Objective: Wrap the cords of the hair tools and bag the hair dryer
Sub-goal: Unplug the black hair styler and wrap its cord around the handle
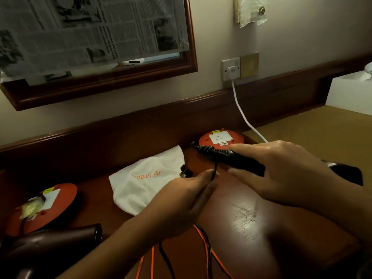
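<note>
At a dark wooden desk [251,208], your right hand [281,172] is wrapped round the handle of a black hair tool [241,162]. Your left hand [181,200] pinches its cord [215,168] between thumb and fingertips. The tool's long axis runs from its ribbed cord end, far and to the left by an orange reel [221,139], back towards you and to the right, where a glossy dark part shows past your wrist. The cord leaves that ribbed end and drops straight down to the pinch, so your left hand sits just below and left of the handle and is the nearer one to the cord's free run. The rest of the cord seems to trail under your left palm towards the desk's near edge among orange cables, though which black strand is which cannot be told.

Any winding likely turns on that short span: the cord would have to be carried across the handle's axis, not along it. The hair dryer [50,242] lies at the near left, well apart from both hands and closer to your left. The white bag [145,178] lies flat between it and your hands, just beyond your left knuckles — neither is touched yet.
</note>
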Motion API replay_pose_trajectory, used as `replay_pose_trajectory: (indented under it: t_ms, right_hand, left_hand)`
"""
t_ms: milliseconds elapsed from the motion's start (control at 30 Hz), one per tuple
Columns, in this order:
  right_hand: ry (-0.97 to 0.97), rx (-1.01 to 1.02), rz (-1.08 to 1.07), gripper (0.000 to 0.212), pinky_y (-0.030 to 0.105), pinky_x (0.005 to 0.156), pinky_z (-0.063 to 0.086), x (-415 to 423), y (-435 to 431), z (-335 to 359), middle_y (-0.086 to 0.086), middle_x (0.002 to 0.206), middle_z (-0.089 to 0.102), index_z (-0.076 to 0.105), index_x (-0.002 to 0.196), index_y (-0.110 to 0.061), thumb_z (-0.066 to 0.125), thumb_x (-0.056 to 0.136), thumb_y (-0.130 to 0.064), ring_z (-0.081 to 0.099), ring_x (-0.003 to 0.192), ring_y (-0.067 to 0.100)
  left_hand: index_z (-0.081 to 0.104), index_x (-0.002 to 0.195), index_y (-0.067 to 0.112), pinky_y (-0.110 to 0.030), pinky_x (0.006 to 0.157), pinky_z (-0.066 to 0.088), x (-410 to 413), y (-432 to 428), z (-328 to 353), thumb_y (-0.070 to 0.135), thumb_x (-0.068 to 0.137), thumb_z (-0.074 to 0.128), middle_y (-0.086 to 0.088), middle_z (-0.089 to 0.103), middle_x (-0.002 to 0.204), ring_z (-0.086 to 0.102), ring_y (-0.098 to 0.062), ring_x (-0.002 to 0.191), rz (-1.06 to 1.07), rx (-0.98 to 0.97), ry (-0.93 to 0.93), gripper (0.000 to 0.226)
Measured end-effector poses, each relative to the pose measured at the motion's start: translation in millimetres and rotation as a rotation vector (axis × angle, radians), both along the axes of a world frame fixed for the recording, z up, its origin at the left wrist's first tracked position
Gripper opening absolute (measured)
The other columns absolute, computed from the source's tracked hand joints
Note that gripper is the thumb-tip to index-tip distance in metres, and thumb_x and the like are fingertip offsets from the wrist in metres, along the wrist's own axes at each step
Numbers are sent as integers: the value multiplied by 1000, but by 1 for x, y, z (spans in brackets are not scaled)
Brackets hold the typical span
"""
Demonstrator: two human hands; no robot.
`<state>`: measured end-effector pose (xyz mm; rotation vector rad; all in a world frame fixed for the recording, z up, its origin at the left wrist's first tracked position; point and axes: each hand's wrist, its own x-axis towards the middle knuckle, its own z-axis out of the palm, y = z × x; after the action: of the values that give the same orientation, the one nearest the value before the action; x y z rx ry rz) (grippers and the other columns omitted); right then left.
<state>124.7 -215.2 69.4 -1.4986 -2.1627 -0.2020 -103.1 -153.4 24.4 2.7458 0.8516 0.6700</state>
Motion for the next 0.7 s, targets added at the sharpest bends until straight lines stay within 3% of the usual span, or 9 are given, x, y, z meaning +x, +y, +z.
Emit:
replay_pose_trajectory:
  t_ms: [100,167,233,300,400,533,600,700]
  right_hand:
    - [-144,-29,-36,47,26,59,52,3,4,-6,-18,93,68,49,130,-43,49,88,-62,64,77,6]
    - [-214,-57,1,47,25,60,51,-1,3,-6,-18,97,66,42,134,-45,45,90,-62,64,80,7]
    - [-258,-86,53,46,27,58,51,-7,0,-2,-16,94,63,35,135,-46,40,92,-61,62,74,9]
    - [-302,-68,103,45,32,54,51,-7,-2,2,-13,90,63,37,135,-43,38,92,-59,61,68,11]
    - [-308,1,187,42,35,47,48,-2,-5,4,-9,82,65,50,129,-36,49,91,-53,58,58,14]
    - [-168,86,223,42,28,48,47,6,-7,6,-14,83,65,60,126,-31,64,87,-45,57,59,9]
    - [-132,102,175,37,30,49,48,11,-8,7,-15,84,66,61,122,-33,60,88,-47,60,61,9]
    - [-57,130,79,34,34,49,50,17,-5,4,-13,82,68,62,115,-32,55,87,-50,63,64,11]
  left_hand:
    - [64,117,20,-39,65,55,-15,2,25,46,103,34,3,71,92,66,-15,77,-20,226,75,43]
    - [70,102,18,-26,59,52,-18,14,48,39,101,49,7,67,83,61,-9,67,-94,311,61,30]
    - [73,91,16,-10,57,39,-16,26,69,29,94,68,12,63,75,54,0,60,-140,317,29,15]
    - [77,86,16,-10,61,42,-15,40,85,20,85,80,12,67,75,62,-2,63,-154,177,-52,5]
    - [79,88,13,-24,72,53,-10,56,83,15,83,79,3,72,84,70,-15,81,-182,-157,-114,5]
    - [76,95,3,-30,64,51,5,60,47,5,92,67,-8,69,78,64,-20,69,-267,-667,-263,9]
    - [74,88,9,-31,59,49,7,54,31,3,97,62,-5,65,69,59,-19,61,-194,-699,-226,17]
    - [69,95,39,-27,53,47,9,30,25,28,103,51,3,59,64,56,-11,52,-82,-573,-118,23]
